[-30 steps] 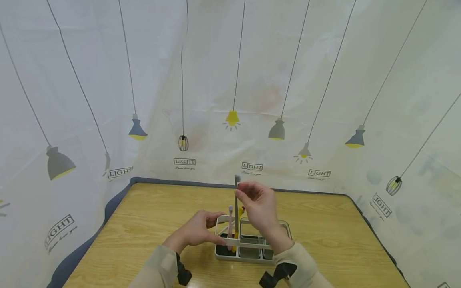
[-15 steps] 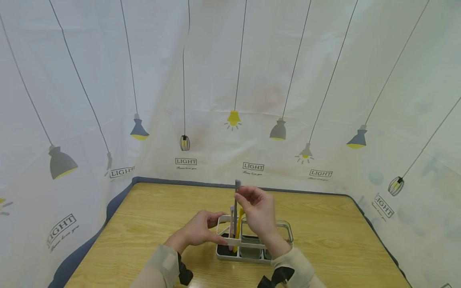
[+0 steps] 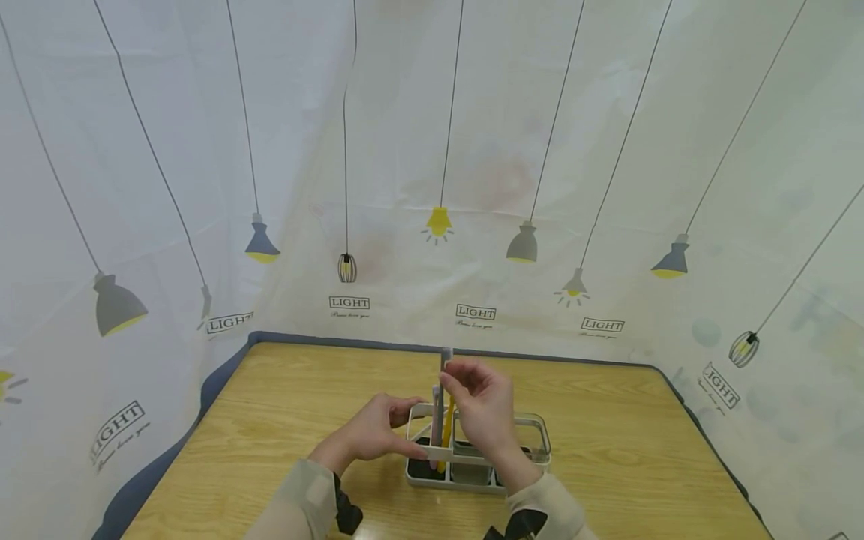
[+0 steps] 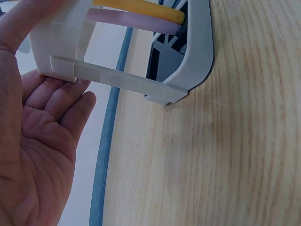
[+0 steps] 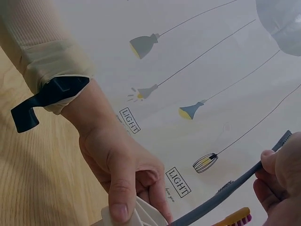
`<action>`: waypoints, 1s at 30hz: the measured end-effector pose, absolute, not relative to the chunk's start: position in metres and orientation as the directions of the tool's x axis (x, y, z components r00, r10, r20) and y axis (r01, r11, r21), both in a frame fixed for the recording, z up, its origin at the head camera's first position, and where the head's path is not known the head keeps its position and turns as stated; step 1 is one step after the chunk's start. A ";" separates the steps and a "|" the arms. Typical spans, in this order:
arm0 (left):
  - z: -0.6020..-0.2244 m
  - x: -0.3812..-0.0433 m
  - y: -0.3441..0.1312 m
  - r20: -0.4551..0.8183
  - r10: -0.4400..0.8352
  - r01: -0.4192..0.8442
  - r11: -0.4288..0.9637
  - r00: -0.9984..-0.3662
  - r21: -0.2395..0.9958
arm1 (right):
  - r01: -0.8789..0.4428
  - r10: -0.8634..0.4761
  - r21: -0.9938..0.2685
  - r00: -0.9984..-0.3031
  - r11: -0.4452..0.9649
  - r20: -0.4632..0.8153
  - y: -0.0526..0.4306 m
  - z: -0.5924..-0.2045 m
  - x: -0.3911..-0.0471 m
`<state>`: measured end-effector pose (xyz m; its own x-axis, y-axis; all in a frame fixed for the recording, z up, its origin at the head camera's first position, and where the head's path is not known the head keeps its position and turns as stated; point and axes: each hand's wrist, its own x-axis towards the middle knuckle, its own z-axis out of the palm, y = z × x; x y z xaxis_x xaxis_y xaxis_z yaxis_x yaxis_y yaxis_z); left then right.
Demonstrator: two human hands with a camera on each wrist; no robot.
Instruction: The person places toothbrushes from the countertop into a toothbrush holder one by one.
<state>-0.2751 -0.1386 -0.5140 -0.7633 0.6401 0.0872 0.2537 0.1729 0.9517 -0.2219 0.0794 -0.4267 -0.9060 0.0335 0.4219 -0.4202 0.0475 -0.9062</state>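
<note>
Near its grey head, my right hand (image 3: pixel 486 405) pinches a grey toothbrush (image 5: pixel 216 195) between thumb and fingers. The brush stands upright over the left compartment of a white toothbrush holder (image 3: pixel 472 487); its lower end is hidden. My left hand (image 3: pixel 371 431) grips the upper rail at the holder's left end, thumb in front and fingers behind. A yellow toothbrush (image 3: pixel 448 429) and a pink toothbrush (image 3: pixel 434 424) stand in that same compartment. In the left wrist view, the lower ends of the yellow handle (image 4: pixel 150 10) and the pink handle (image 4: pixel 136 20) reach the dark compartment floor.
The holder stands on a wood-grain table (image 3: pixel 304 375) with more compartments on its right side, partly behind my right forearm. A pale curtain (image 3: pixel 398 150) printed with hanging lamps surrounds the table on the back and sides.
My right hand has moved down with the grey toothbrush, so its head now sits lower. The left hand keeps its grip on the holder, which stays in place.
</note>
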 end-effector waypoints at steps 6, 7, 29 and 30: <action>-0.514 -0.275 -0.138 0.080 0.633 0.251 0.184 -0.770 0.950 | -0.435 0.050 -0.898 -0.897 0.061 0.438 0.077 -0.437 -0.222; -0.515 -0.274 -0.138 0.077 0.632 0.251 0.191 -0.771 0.949 | -0.442 0.048 -0.895 -0.894 0.064 0.446 0.076 -0.438 -0.222; -0.513 -0.273 -0.138 0.093 0.637 0.274 0.192 -0.766 0.942 | -0.541 0.008 -0.833 -0.838 0.117 0.545 0.075 -0.444 -0.215; -0.513 -0.274 -0.138 0.096 0.638 0.279 0.192 -0.764 0.941 | -0.542 0.007 -0.832 -0.837 0.121 0.547 0.075 -0.445 -0.214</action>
<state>-0.2739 -0.1384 -0.5133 -0.7641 0.6379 0.0962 0.2792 0.1925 0.9408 -0.2141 0.0751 -0.4450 -0.8373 0.0072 0.5467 -0.5419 0.1211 -0.8317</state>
